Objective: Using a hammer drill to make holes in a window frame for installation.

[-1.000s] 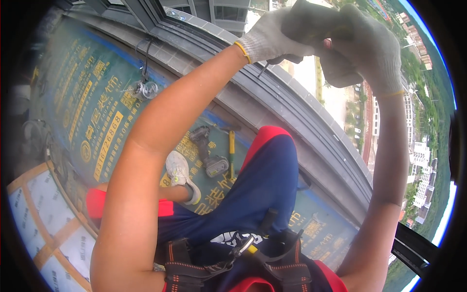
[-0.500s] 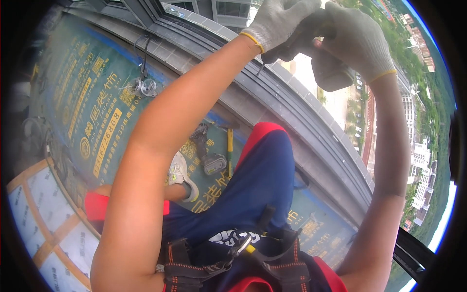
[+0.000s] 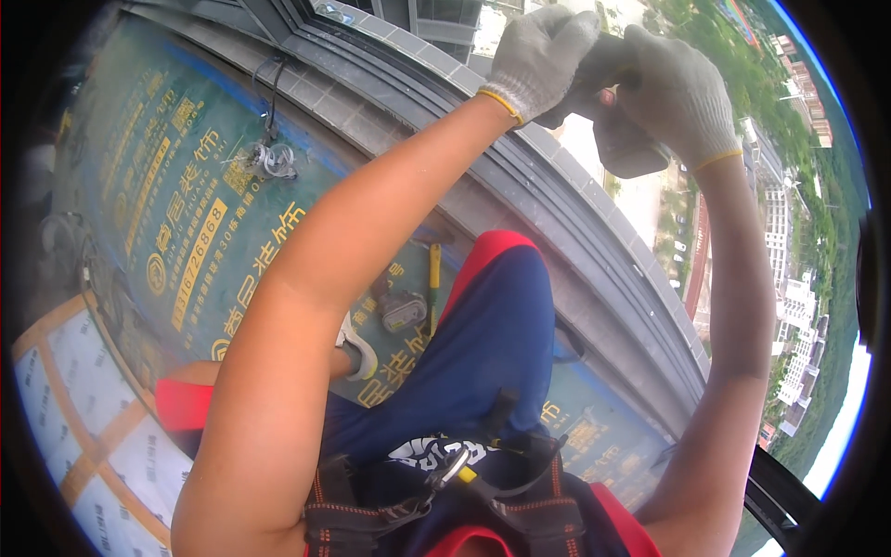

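Note:
Both hands wear off-white knit gloves with yellow cuffs, raised at the window opening. My right hand (image 3: 677, 97) is closed around a dark power tool (image 3: 631, 148), its fingers over the grip and the block-like base hanging below. My left hand (image 3: 543, 60) is closed at the other end of the same tool, partly covering it, so its front is hidden. Beyond the tool lies a steep drop to the ground outside.
Below are a grey window sill track (image 3: 594, 269), a green printed floor covering (image 3: 186, 232), a cordless drill (image 3: 404, 309), a yellow-handled tool (image 3: 433, 274), a coiled wire bundle (image 3: 269, 160) and a wood-framed panel (image 3: 74, 381). My knees and harness (image 3: 464, 464) fill the lower middle.
My left hand has shifted right and slightly down, while my right hand has moved left, both still on the tool. My left forearm now covers more of the drill on the floor.

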A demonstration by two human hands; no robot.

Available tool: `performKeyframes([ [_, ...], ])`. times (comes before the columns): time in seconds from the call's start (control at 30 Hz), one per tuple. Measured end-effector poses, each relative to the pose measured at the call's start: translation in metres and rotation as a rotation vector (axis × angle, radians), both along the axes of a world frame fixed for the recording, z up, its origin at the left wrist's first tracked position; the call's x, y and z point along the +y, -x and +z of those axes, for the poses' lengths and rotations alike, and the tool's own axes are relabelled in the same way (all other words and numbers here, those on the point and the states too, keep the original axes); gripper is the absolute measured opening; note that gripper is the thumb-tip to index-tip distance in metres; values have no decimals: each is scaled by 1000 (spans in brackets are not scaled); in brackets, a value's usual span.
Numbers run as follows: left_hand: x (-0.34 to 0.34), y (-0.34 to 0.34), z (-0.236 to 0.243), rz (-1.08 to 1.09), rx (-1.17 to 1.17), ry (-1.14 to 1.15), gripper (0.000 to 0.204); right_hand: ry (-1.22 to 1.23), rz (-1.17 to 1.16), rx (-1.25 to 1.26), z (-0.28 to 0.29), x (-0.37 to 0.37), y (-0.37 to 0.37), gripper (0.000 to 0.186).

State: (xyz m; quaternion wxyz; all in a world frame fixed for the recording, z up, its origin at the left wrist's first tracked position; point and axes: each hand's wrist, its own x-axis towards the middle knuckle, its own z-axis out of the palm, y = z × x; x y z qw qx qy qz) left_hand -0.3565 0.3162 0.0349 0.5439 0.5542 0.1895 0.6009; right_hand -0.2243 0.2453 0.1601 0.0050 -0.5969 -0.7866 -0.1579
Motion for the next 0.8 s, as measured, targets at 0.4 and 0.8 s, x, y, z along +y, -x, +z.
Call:
performKeyframes([
  [0.4,1,-2,-6,11,-36,16,34,-29,-34,-32,-2,-5,4,20],
  [0.8,23,-3,9,83,62,-70,27,5,-153,36,5,-2,13,25],
])
